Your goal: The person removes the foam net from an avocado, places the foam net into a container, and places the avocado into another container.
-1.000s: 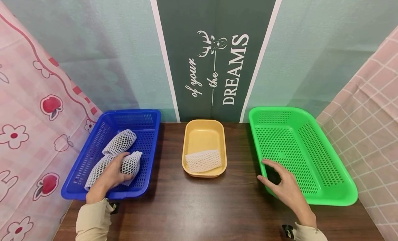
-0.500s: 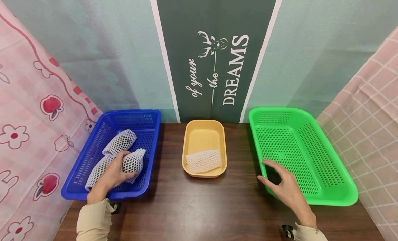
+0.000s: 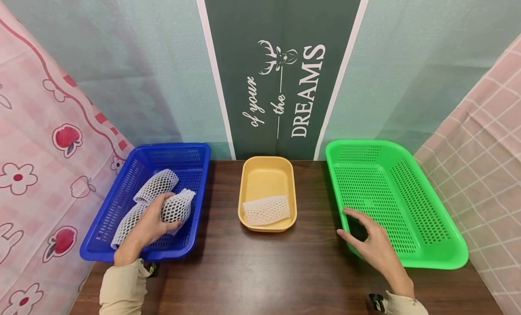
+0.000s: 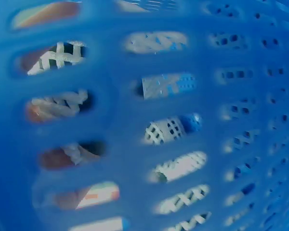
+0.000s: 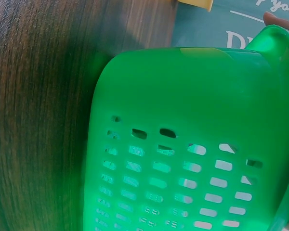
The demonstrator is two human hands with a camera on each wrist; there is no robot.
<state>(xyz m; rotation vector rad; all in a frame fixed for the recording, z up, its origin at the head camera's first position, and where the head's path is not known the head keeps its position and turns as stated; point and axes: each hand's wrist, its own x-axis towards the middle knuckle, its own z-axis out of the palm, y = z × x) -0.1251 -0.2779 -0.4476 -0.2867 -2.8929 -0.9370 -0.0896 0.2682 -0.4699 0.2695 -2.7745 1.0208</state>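
In the blue basket (image 3: 199, 184), my left hand (image 3: 146, 224) grips a dark item in a white foam net sleeve (image 3: 177, 207), thumb on the near side and fingers on the far side. Another netted item (image 3: 156, 186) lies behind it, and a third white net (image 3: 128, 227) is partly under the hand. In the left wrist view the basket wall (image 4: 111, 134) hides most of this. My right hand (image 3: 376, 245) is at the left rim of the green basket (image 3: 439, 202), thumb and fingers apart. The dark patch between them is unclear.
A yellow tray (image 3: 266, 177) stands between the baskets, with a flat white foam net (image 3: 266, 210) lying inside. All stand on a brown wooden table (image 3: 264, 270). Hanging cloths border the table behind and at both sides.
My left hand has closed on the netted item and shifted it slightly to the right and away from me, tilting it. The right hand has stayed at the green rim.
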